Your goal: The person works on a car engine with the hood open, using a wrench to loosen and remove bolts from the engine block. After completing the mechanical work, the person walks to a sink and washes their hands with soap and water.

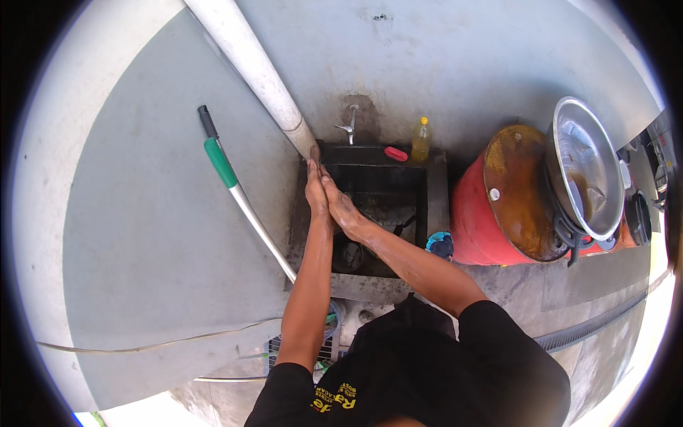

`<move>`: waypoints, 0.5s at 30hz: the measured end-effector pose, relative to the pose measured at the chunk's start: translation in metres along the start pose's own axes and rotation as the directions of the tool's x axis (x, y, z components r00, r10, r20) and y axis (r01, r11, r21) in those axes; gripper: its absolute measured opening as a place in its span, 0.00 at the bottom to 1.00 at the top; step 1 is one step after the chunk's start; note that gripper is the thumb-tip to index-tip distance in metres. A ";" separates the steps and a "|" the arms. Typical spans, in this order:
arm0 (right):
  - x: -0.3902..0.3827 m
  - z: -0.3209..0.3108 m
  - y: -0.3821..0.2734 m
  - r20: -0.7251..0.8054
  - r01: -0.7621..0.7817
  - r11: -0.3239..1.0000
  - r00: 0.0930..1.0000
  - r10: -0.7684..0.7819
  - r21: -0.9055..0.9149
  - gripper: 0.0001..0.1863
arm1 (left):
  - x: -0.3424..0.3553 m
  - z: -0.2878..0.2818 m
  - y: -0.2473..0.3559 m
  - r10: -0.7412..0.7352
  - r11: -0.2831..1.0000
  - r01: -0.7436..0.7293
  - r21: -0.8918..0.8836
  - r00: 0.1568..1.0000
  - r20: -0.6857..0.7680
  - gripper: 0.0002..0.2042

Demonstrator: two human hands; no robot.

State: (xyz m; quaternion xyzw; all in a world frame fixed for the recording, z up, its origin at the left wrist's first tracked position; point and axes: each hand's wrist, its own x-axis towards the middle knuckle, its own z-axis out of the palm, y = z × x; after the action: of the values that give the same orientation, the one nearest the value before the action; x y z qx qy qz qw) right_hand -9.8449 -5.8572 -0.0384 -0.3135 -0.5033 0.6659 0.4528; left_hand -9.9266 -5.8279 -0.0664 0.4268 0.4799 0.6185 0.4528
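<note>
My left hand (316, 192) and my right hand (341, 205) are pressed flat together, palm to palm, with fingers stretched out away from me. They are above the left side of a dark sink (438, 186), near the foot of a white pipe (250, 65). Neither holds anything that I can see, though the space between the palms is hidden. Beyond them a metal tap (350, 129) sticks out of the wall; whether water runs is unclear. On the sink's back ledge lie a small red object (395, 154) and an upright bottle of yellow liquid (421, 142).
A pole with a green grip (220, 162) leans along the wall at left. To the right stands a red drum (471, 213) with a rusty top and a large metal basin (605, 153) beside it. A blue-and-black item (440, 245) sits at the sink's right edge.
</note>
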 end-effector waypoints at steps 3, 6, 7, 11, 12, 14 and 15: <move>0.051 -0.105 0.055 -0.017 -0.037 0.661 0.997 0.076 0.749 0.38 | -0.052 0.108 0.017 0.189 0.723 -0.240 0.648 0.971 0.148 0.29; 0.025 -0.067 0.049 0.286 -0.209 0.462 0.953 -0.103 0.862 0.36 | -0.033 0.068 0.011 0.188 0.540 -0.202 0.817 0.975 0.118 0.28; 0.015 -0.053 0.049 0.233 -0.264 0.502 0.964 0.125 0.824 0.39 | -0.017 0.053 0.013 0.093 0.522 -0.126 0.844 0.992 0.090 0.28; 0.031 -0.025 0.042 0.334 -0.309 0.406 0.942 0.010 0.860 0.37 | 0.009 0.037 -0.033 0.429 0.318 -0.031 0.947 0.896 -0.115 0.27; 0.036 -0.068 0.054 0.235 -0.210 0.427 0.972 -0.007 0.880 0.37 | -0.013 0.064 -0.031 0.369 0.375 -0.131 0.918 0.929 -0.018 0.28; 0.035 -0.135 0.082 0.159 -0.123 0.567 0.987 -0.015 0.814 0.39 | -0.055 0.104 0.002 0.281 0.486 -0.312 0.816 0.940 0.192 0.28; 0.036 -0.104 0.072 0.144 -0.169 0.584 0.986 0.088 0.794 0.38 | -0.043 0.082 0.009 0.121 0.566 -0.217 0.796 0.976 0.180 0.28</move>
State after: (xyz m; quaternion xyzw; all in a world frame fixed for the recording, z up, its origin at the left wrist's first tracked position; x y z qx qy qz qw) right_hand -9.7892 -5.7897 -0.1365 -0.0814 -0.1449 0.8652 0.4730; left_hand -9.8395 -5.8540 -0.0470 0.6618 0.6415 0.3482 0.1713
